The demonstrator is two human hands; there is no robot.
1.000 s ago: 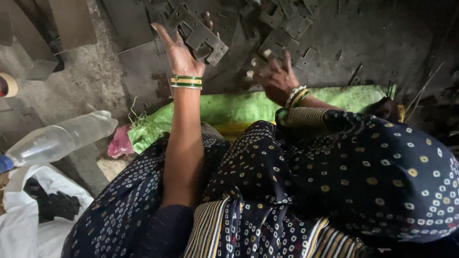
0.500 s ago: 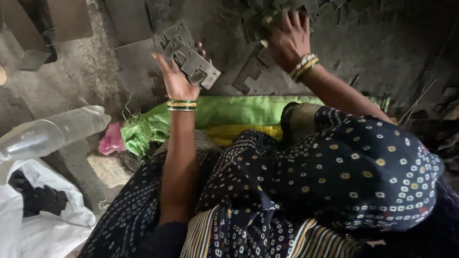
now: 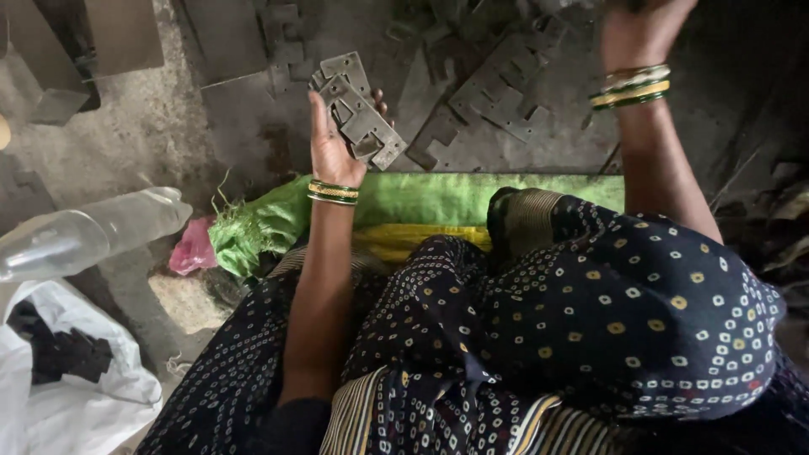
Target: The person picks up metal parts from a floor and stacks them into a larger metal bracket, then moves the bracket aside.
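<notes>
Grey notched metal plates [image 3: 358,109], stacked, sit grasped in left hand [image 3: 335,143]; right hand [image 3: 640,29] at one o'clock, fingers unclear.

A clear plastic bottle [image 3: 88,232] lies on its side at the left of the scene, tilted, its far end pointing right toward a crumpled pink wrapper [image 3: 192,248] near a green woven sack [image 3: 278,221]. Nearer, at the left edge, 1 white plastic bag [image 3: 76,404] sits open on the ground with dark flat pieces [image 3: 63,354] inside it. No labels, signs or screens can be made out.
</notes>
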